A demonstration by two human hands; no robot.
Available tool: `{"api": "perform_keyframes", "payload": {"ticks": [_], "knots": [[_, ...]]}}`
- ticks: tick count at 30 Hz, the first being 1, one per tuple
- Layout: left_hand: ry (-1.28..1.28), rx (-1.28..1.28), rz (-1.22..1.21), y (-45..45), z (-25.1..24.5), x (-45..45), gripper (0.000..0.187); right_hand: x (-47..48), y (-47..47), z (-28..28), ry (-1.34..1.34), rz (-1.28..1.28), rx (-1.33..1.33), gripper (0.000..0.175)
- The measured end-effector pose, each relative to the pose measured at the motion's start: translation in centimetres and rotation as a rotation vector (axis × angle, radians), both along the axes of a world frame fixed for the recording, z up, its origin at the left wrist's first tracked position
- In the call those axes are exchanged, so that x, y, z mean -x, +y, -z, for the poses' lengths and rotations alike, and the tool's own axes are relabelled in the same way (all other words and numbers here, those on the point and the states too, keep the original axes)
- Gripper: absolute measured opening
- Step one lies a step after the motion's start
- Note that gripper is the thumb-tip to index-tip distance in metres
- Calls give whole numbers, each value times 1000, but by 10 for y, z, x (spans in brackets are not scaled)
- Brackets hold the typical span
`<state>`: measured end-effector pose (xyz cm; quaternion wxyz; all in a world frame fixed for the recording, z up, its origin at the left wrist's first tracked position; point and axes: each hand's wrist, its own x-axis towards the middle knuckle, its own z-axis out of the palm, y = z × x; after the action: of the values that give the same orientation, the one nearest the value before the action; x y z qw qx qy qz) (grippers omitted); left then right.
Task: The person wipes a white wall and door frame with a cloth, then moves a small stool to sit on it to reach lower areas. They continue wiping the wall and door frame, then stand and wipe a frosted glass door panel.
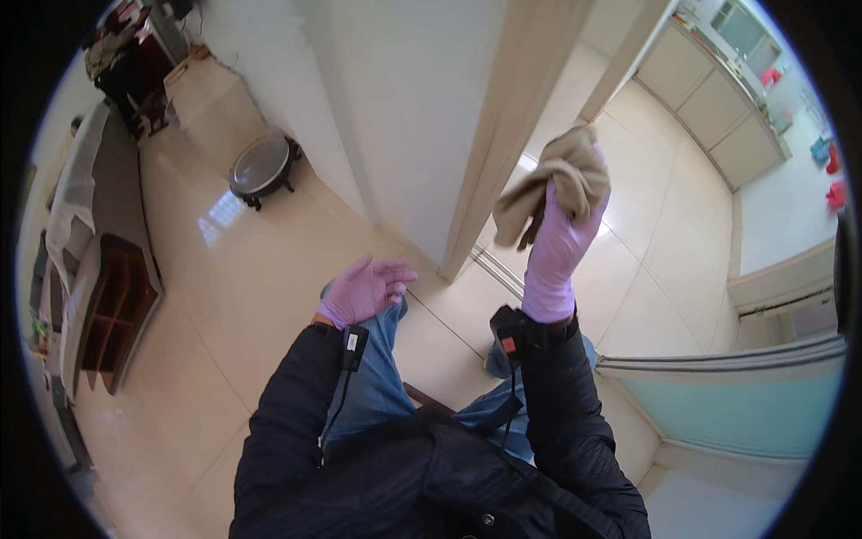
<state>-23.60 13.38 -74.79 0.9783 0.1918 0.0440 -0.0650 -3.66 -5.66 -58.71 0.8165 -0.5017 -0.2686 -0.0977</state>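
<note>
A pink glove covers my left hand (pixel 367 288), which rests near my left knee with its palm partly up and fingers loosely spread, holding nothing. My right hand (pixel 566 242), also gloved in pink, is raised ahead and grips a crumpled olive-brown cloth (pixel 572 168). The cloth hangs down on the left side of that hand, in front of the doorway. Just left of it stands the cream door frame (pixel 498 128); whether the cloth touches the frame I cannot tell. Most of the right fingers are hidden by the cloth.
Sliding-door tracks (pixel 497 269) cross the tiled floor beneath the frame. A round, dark-rimmed, lidded object (pixel 262 165) stands on the floor by the wall at left. Farther left are a grey sofa (pixel 118 162) and a brown shelf unit (pixel 118 306). Kitchen cabinets (pixel 714 101) line the far right.
</note>
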Motion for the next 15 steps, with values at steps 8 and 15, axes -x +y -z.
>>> {"api": "perform_keyframes", "payload": {"ticks": [8,15], "knots": [[-51,-13,-20,7,8,5,69,-35,71,43,-488,488,446,100],[-85,10,-5,12,5,5,65,-24,59,122,-167,355,348,78]]}}
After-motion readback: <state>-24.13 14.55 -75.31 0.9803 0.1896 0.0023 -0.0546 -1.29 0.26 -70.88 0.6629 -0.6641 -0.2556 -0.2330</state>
